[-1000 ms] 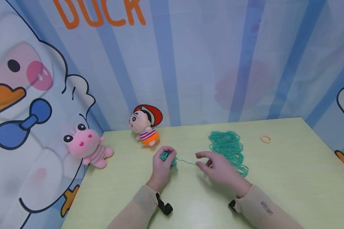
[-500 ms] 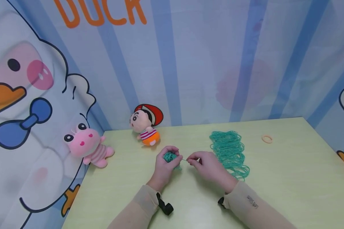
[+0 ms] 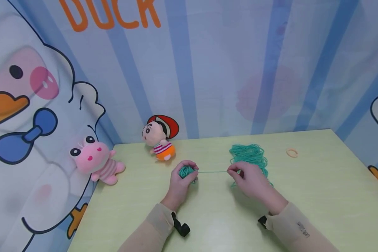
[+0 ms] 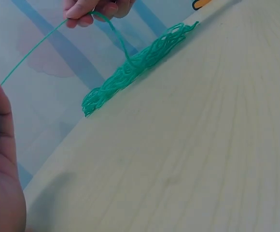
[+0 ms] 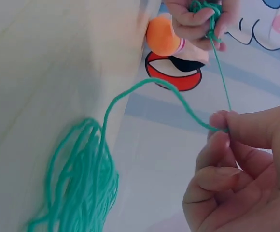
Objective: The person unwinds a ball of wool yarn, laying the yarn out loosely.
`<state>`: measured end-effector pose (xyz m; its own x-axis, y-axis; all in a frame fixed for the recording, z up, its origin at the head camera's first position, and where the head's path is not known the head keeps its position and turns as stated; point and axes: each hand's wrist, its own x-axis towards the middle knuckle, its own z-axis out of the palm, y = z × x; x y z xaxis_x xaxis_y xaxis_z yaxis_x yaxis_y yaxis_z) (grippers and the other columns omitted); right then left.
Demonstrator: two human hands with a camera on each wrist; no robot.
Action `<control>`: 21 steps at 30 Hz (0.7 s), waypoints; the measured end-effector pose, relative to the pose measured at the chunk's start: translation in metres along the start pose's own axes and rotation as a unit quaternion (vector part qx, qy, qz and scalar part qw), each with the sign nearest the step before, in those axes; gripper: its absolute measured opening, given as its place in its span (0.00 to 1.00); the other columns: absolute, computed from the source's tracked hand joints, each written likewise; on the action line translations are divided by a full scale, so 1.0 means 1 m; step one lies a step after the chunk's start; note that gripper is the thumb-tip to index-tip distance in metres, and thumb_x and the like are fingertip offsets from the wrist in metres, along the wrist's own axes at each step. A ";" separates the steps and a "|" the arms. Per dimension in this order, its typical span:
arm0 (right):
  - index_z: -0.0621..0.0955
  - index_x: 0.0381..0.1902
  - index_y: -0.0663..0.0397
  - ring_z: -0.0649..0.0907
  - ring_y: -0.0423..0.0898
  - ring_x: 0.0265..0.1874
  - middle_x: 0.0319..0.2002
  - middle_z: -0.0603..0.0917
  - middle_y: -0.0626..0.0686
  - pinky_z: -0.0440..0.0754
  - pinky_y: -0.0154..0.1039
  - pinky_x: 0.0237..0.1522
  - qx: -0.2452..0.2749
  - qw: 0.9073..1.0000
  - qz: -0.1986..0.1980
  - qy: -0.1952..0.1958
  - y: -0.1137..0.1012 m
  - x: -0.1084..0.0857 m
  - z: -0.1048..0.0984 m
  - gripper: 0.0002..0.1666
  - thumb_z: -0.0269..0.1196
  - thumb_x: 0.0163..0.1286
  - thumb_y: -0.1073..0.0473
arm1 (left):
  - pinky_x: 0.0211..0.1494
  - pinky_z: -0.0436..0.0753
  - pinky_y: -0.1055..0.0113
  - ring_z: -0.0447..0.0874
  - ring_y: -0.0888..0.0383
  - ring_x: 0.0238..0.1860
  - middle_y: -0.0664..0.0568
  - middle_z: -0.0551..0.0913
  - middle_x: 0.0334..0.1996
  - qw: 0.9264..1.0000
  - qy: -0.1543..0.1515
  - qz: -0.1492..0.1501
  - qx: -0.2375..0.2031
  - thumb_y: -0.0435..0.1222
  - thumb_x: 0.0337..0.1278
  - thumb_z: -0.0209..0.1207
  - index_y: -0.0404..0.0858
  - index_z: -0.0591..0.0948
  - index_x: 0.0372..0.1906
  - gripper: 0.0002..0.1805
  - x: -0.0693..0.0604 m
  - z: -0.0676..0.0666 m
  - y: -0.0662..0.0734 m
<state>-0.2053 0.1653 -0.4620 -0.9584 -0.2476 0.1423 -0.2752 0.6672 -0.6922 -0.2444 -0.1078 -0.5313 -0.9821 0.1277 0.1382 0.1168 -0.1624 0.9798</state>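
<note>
The left grip [image 3: 180, 180] is curled round the ball [image 3: 186, 171] and the right grip [image 3: 250, 180] pinches the strand [image 3: 212, 172] drawn straight between them; light, even tension should help each turn sit snugly without crushing the ball. Partly hidden beyond the right grip, the skein [image 3: 247, 153] lies on the counter [image 3: 208, 210], a slack length [image 5: 154, 80] rising to the pinch, so feeding gently would likely spare its loops a tangle. Farther back, the doll [image 3: 162, 145] is clear of the strand.
</note>
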 end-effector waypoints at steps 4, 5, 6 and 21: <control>0.88 0.55 0.53 0.80 0.43 0.30 0.43 0.91 0.55 0.78 0.36 0.29 0.023 0.999 0.007 0.034 0.009 -0.010 -0.012 0.11 0.64 0.84 0.57 | 0.47 0.90 0.70 0.84 0.51 0.45 0.48 0.86 0.49 1.000 -0.002 -0.003 -0.011 0.28 0.73 0.62 0.31 0.79 0.58 0.14 0.000 0.001 0.000; 0.88 0.56 0.53 0.80 0.43 0.29 0.43 0.91 0.55 0.78 0.36 0.28 0.029 0.999 0.009 0.040 0.012 -0.013 -0.015 0.11 0.63 0.84 0.56 | 0.45 0.90 0.70 0.84 0.52 0.42 0.49 0.86 0.49 1.000 -0.003 -0.004 -0.015 0.28 0.73 0.62 0.30 0.78 0.59 0.14 0.000 0.001 0.000; 0.88 0.56 0.53 0.80 0.43 0.29 0.43 0.91 0.55 0.79 0.36 0.28 0.034 0.998 0.012 0.047 0.016 -0.015 -0.017 0.11 0.63 0.85 0.56 | 0.43 0.90 0.70 0.83 0.53 0.40 0.50 0.86 0.48 1.000 -0.004 -0.005 -0.019 0.28 0.73 0.61 0.30 0.78 0.59 0.15 0.000 0.001 -0.001; 0.86 0.56 0.58 0.79 0.39 0.29 0.43 0.90 0.57 0.77 0.36 0.29 0.030 0.995 0.063 0.069 0.078 -0.034 -0.049 0.17 0.60 0.87 0.50 | 0.46 0.87 0.72 0.80 0.55 0.41 0.44 0.78 0.49 1.000 -0.001 -0.013 0.011 0.28 0.69 0.64 0.31 0.76 0.61 0.19 0.000 0.000 0.001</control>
<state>-0.1980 0.2605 -0.4860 -0.9874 -0.0638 0.1450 -0.1519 0.6424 -0.7512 -0.2448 -0.1080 -0.5303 -0.9846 0.1333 0.1131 0.0945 -0.1385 0.9859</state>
